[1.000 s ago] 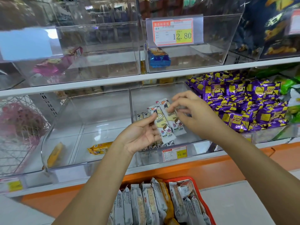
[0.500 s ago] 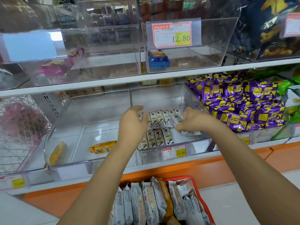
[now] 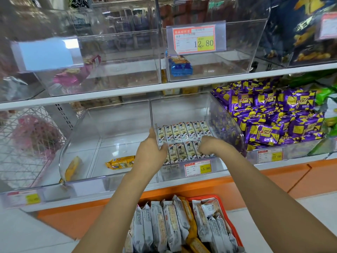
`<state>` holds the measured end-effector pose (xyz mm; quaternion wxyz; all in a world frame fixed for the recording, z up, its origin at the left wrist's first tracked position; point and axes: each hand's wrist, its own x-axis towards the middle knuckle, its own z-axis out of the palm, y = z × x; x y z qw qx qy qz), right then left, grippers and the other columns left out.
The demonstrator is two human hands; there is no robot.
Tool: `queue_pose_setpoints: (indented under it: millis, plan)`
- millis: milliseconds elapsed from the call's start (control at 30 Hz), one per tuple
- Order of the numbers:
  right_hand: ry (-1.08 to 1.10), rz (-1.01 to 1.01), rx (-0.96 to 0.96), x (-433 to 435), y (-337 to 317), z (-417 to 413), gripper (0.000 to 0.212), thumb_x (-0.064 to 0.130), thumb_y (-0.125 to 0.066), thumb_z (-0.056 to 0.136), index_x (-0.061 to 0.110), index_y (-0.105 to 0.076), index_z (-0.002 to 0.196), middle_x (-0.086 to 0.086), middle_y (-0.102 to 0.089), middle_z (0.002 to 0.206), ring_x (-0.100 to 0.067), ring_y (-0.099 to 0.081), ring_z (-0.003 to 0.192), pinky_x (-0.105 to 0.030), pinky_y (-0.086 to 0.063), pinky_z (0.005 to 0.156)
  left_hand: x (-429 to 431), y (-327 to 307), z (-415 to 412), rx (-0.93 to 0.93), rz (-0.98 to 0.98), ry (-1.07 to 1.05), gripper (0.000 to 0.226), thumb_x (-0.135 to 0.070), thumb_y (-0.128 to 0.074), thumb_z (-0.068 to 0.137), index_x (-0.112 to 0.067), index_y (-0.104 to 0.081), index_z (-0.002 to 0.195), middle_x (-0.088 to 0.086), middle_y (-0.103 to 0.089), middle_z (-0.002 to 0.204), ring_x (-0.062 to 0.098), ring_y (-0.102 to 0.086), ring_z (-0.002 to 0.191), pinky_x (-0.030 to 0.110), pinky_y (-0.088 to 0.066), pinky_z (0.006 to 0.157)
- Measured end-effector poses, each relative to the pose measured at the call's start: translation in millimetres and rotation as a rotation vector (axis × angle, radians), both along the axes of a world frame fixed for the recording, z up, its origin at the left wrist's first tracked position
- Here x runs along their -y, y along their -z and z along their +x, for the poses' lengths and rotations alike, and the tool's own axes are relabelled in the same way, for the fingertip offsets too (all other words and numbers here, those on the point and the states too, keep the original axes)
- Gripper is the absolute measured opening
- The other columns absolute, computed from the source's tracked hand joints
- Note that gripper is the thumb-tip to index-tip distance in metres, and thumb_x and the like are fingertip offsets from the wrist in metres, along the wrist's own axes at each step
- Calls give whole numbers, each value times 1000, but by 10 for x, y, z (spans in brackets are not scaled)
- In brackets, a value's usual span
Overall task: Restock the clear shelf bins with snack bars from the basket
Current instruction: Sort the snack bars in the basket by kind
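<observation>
Upper shelf board [image 3: 127,92], white: one blue packet [image 3: 180,65] sits below a red-and-yellow price tag [image 3: 195,39] reading 12.80. A pink packet [image 3: 76,73] lies to its left, near a blank pale-blue card [image 3: 47,53]. Dark blue bags [image 3: 306,30] with yellow print stand at far right.

Lower level: purple-and-yellow packets [image 3: 269,115] are heaped high, with green packets [image 3: 322,94] at the right edge. A second price tag [image 3: 198,168] reads 15.80. At left, a flat yellow packet [image 3: 120,162] and a leaning yellow packet [image 3: 73,168]. White wire rack [image 3: 23,143] at far left; its contents are pink and blurred. An orange plinth [image 3: 273,179] runs below.
</observation>
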<state>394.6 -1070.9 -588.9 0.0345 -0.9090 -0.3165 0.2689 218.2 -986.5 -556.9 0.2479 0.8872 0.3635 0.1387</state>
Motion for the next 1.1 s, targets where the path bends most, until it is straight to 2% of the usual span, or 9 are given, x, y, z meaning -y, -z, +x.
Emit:
queue_pose_setpoints:
  millis: [100, 233, 400, 533, 633, 733, 900, 1033, 1100]
  plan:
    - [-11, 44, 65, 49, -37, -7, 18, 5, -43, 94, 6, -46, 76, -4, -44, 73, -12, -43, 60, -22, -34, 49, 37, 27, -116, 53, -12, 50, 64, -32, -48, 97, -15, -17, 151, 3, -61, 82, 5, -51, 61, 10, -37, 43]
    - [-9, 289, 255, 238, -399, -240, 27, 18, -49, 93, 8, -47, 69, -7, -54, 73, -25, -55, 72, -28, -40, 56, 164, 57, -497, 260, -63, 25, 48, -24, -51, 97, -15, -41, 143, 5, -58, 131, 20, -61, 111, 23, -44, 90]
    - [-57, 549, 85, 678, -480, -920, 45, 35, -58, 91, -8, -59, 77, -25, -54, 71, -20, -51, 65, -29, -43, 61, 313, 298, -988, 265, -14, -21, 15, -18, -55, 94, -18, -69, 97, -6, -71, 90, 8, -64, 82, 16, -47, 68]
    - [-78, 246, -110, 705, 126, -1444, 41, 45, -59, 89, 6, -57, 105, -8, -60, 89, -21, -56, 83, -32, -45, 67, 371, 626, -1053, -288, -34, 11, 25, -29, -49, 96, -17, -62, 114, 1, -66, 108, 17, -61, 97, 23, -40, 67]
    - [22, 115, -182, 613, 763, -1759, 78, 46, -64, 86, 8, -27, 143, -11, -53, 129, -29, -51, 119, -36, -45, 88, 428, 846, -1114, -432, -43, 28, 32, -28, -46, 98, -11, -54, 125, 8, -65, 109, 22, -62, 97, 27, -45, 71]
    - [139, 246, -102, 595, 1156, -1962, 84, 33, -69, 86, 12, -16, 148, -14, -30, 147, -31, -29, 136, -37, -37, 104, 498, 1028, -1159, -503, -49, 126, 29, -21, -43, 98, -7, -57, 120, 11, -64, 107, 24, -62, 97, 30, -48, 77]
    - [280, 417, -131, 607, 1142, -2042, 89, 31, -72, 82, 15, -15, 149, -14, -31, 142, -30, -37, 129, -36, -45, 96, 586, 1135, -1200, -459, -118, 158, 24, -19, -40, 98, -8, -61, 107, 5, -57, 94, 18, -59, 83, 28, -48, 73]
    - [423, 553, -494, 730, 906, -1928, 83, 26, -71, 83, 10, -21, 148, -10, -40, 143, -26, -42, 129, -26, -40, 87, 631, 1012, -1179, -289, -251, 59, 30, -19, -44, 98, -3, -68, 92, 6, -65, 76, 14, -60, 66, 22, -51, 67]
    - [478, 611, -693, 819, 819, -1870, 78, 25, -72, 80, 8, -32, 144, -8, -47, 134, -24, -44, 128, -27, -38, 88, 677, 920, -1177, -92, -516, -18, 33, -28, -50, 98, -4, -69, 86, 2, -65, 65, 11, -63, 57, 24, -56, 67]
